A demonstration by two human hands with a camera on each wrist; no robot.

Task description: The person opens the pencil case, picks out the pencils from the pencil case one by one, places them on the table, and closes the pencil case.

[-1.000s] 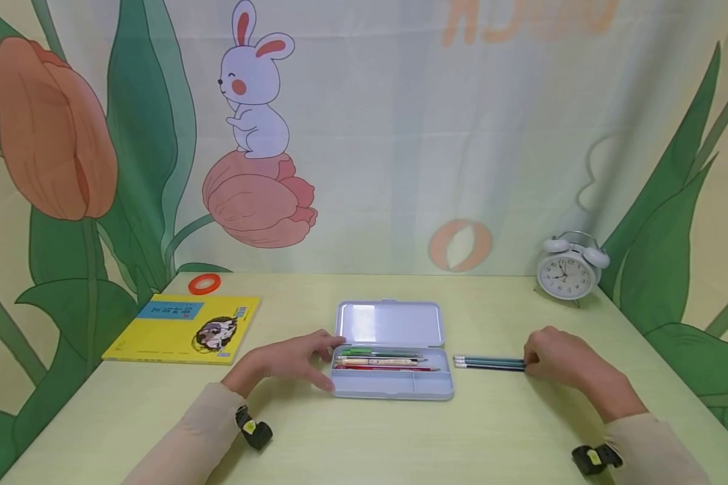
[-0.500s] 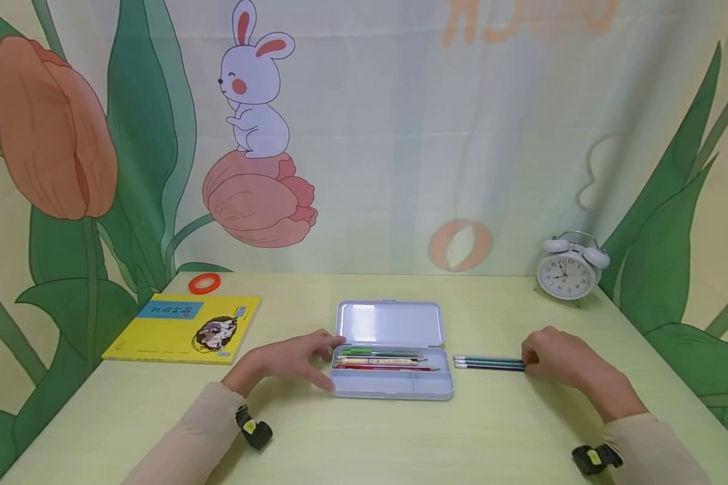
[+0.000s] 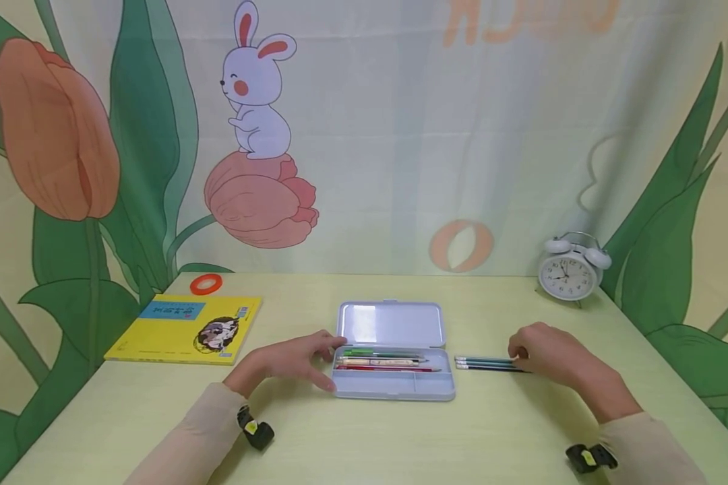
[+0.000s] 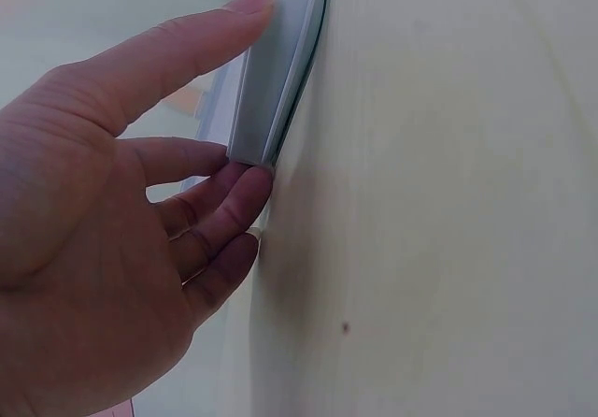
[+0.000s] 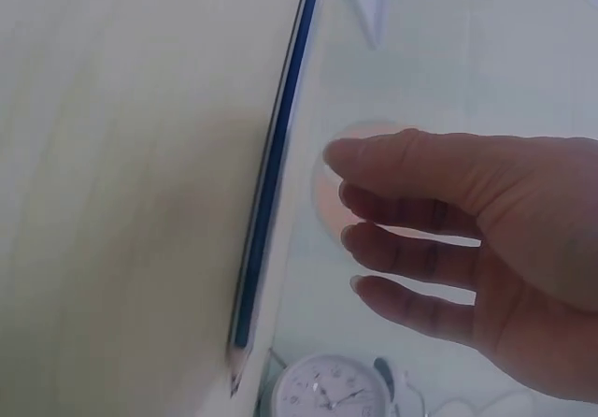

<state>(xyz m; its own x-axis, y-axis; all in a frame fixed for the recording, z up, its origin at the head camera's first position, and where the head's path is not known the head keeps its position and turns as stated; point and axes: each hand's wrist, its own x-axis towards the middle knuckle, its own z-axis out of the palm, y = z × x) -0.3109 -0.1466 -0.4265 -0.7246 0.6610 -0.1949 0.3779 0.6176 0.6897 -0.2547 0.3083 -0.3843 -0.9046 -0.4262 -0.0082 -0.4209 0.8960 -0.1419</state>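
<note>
Hidden from our head view
The bare right hand covers the far ends of slim teal-and-navy pencils.

Pale lilac pencil case, lid open, left end touching left fingers; writing tools in long compartment. Three dark pencils, side by side, eraser ends facing case, other ends near right fingers.

Narrow gap, case left, 3 pencils right
</note>
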